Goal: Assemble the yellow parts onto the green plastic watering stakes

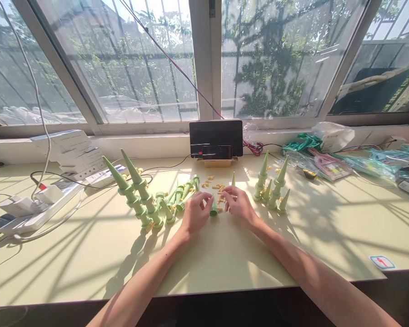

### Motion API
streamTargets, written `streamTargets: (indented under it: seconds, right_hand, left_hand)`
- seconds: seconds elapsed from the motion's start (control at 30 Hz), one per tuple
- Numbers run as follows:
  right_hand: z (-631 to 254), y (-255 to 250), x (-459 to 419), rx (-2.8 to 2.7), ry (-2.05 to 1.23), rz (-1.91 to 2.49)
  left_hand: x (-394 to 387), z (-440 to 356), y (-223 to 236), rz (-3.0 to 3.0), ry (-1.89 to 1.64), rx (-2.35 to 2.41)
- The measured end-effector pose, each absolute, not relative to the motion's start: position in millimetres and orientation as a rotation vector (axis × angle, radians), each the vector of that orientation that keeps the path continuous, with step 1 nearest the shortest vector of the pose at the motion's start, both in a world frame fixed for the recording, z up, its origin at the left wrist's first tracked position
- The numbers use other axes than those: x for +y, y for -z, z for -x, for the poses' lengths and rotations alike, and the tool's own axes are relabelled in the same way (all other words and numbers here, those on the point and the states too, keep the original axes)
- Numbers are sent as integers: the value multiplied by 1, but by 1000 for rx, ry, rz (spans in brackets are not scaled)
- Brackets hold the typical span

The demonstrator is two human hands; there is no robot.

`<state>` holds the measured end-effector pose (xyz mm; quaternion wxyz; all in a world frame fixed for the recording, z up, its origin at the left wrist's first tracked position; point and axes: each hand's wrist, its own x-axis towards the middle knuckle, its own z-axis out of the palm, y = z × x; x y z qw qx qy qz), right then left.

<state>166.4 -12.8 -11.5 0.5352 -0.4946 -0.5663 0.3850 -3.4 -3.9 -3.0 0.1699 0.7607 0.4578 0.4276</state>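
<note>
My left hand [195, 212] curls its fingers around a small green cone-shaped plastic piece [213, 210] standing on the pale table [225, 259]. My right hand [237, 203] pinches at several small yellow parts [220, 198] scattered just beside that cone. Two tall stacks of nested green cones [136, 193] lean to the left of my hands. More loose green cones [182, 193] lie between that stack and my left hand. Upright green cone stacks [272, 186] stand to the right.
A dark tablet and phone on a wooden stand [216, 140] sit at the back centre under the window. A white power strip with cables [37, 204] and white boxes [75, 152] lie left. Plastic bags and packaged items [330, 159] crowd the right back.
</note>
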Motion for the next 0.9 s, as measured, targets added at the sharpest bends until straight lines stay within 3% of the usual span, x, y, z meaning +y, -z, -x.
streamTargets:
  seconds: [0.9]
  right_hand:
    - [-161, 9, -18, -1437, -828, 1182]
  left_hand:
    - [-1, 7, 14, -2140, -961, 1341]
